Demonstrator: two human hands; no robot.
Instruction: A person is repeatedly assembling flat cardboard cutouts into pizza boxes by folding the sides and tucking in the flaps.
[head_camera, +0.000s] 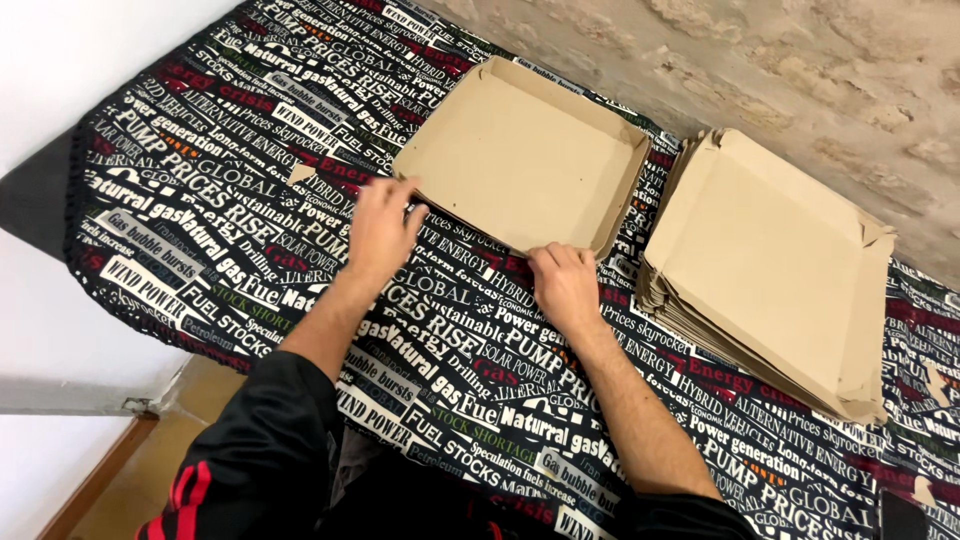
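Note:
A brown cardboard tray (520, 150) with raised walls on its far and right sides lies on a printed black-and-white cloth (200, 220). My left hand (382, 225) rests at the tray's near left corner, fingers pressing its edge. My right hand (565, 280) presses on the near edge close to the right corner, fingers curled over the flap. Both forearms are bare; dark sleeves with red stripes show at the bottom.
A stack of several flat cardboard blanks (770, 270) lies to the right of the tray. A small cardboard scrap (300, 173) sits on the cloth at the left. A rough stone wall (800, 60) runs behind. A white wall (60, 100) stands at the left.

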